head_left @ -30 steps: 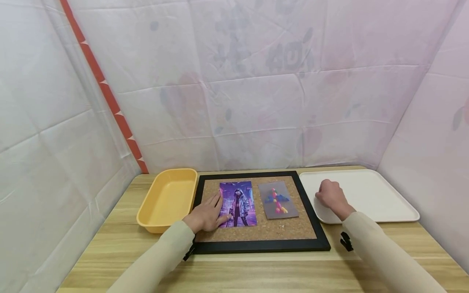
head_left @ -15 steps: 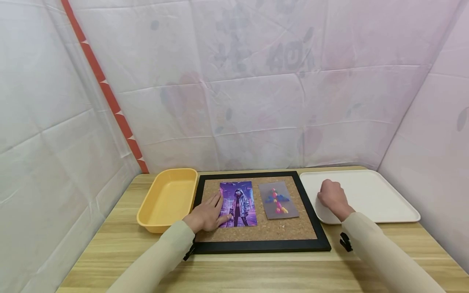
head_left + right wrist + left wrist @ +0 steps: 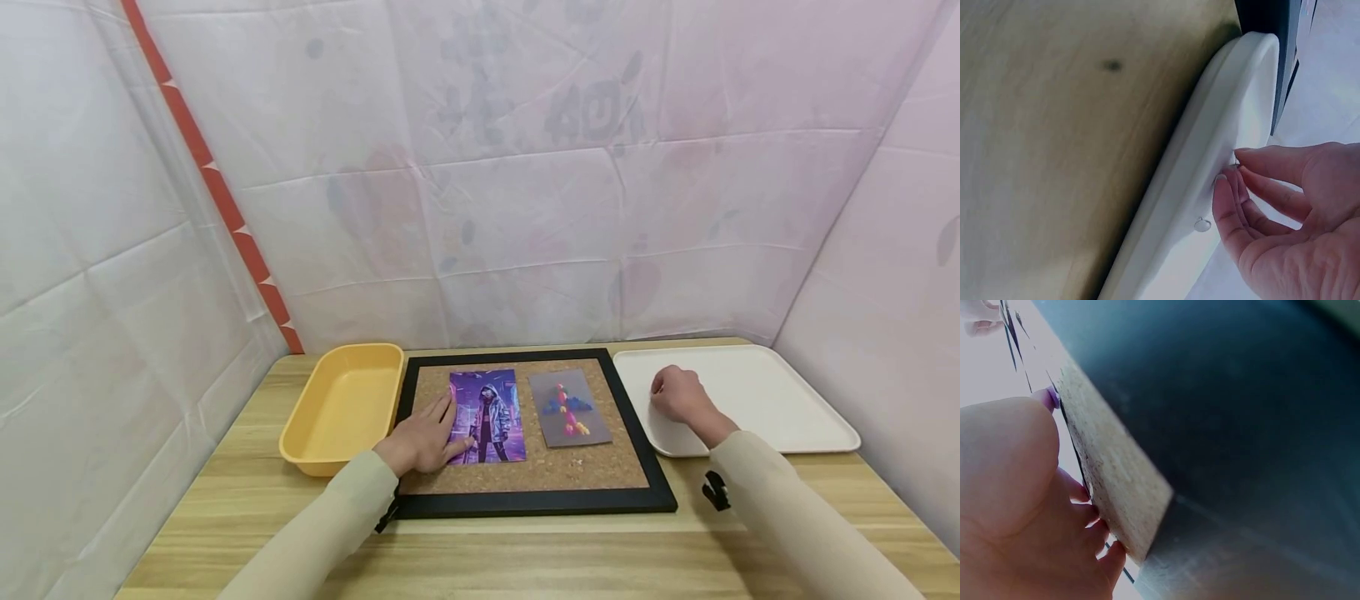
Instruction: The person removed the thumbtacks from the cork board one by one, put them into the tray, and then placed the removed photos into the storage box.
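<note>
My left hand [image 3: 425, 436] lies with straight fingers on the left edge of a purple picture card [image 3: 501, 421] showing a hooded figure. The card is flat on a black-framed cork board [image 3: 480, 481]. A second card, grey with a pink, yellow and blue design [image 3: 572, 408], lies to its right on the cork. Over the left part of a white tray [image 3: 757, 400], my right hand [image 3: 684, 395] has its thumb and fingertips together. In the right wrist view they pinch a small thumbtack [image 3: 1235, 165], mostly hidden. Another silver thumbtack [image 3: 1202, 224] lies on the tray nearby.
A yellow plastic tub [image 3: 345, 408] stands against the board's left side. Everything sits on a wood-grain table [image 3: 480, 554]. White sheeting [image 3: 517, 208] closes in the back and both sides.
My right hand has turned at the wrist over the tray, with its forearm shifted slightly right. The left hand and both cards have stayed put.
</note>
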Tool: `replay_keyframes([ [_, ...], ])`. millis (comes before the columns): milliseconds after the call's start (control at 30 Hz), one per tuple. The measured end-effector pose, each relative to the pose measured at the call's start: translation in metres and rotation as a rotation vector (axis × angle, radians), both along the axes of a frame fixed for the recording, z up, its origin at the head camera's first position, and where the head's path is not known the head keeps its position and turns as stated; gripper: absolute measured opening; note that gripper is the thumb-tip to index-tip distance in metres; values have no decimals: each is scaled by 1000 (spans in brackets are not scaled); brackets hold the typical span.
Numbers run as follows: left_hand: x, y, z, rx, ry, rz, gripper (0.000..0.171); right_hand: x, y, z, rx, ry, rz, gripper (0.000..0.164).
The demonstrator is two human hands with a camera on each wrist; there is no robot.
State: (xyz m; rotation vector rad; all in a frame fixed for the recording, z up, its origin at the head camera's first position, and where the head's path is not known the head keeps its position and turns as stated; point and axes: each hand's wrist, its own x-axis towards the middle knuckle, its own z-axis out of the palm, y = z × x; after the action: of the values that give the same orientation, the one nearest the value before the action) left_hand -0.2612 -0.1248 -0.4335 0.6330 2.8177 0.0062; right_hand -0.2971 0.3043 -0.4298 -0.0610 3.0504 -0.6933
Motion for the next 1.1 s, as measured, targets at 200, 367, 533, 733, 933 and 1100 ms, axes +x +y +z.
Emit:
replay_keyframes([
  [200, -1, 0, 0, -1, 2, 5, 85, -1, 5, 0, -13, 11, 40, 8],
  [367, -1, 0, 0, 6, 6, 0, 84, -1, 8, -2, -26, 14, 45, 7],
  [533, 0, 0, 1, 13, 5, -5, 84, -1, 11, -2, -23, 14, 60, 8],
  [733, 0, 0, 1, 8, 3, -7, 84, 0, 12, -3, -19, 2, 64, 10],
  [933, 0, -1, 1, 6, -4, -2, 83, 0, 10, -2, -6, -9, 78, 13],
  [1100, 0, -1, 0, 14, -10, -3, 82, 0, 10, 0, -4, -17, 81, 14],
])
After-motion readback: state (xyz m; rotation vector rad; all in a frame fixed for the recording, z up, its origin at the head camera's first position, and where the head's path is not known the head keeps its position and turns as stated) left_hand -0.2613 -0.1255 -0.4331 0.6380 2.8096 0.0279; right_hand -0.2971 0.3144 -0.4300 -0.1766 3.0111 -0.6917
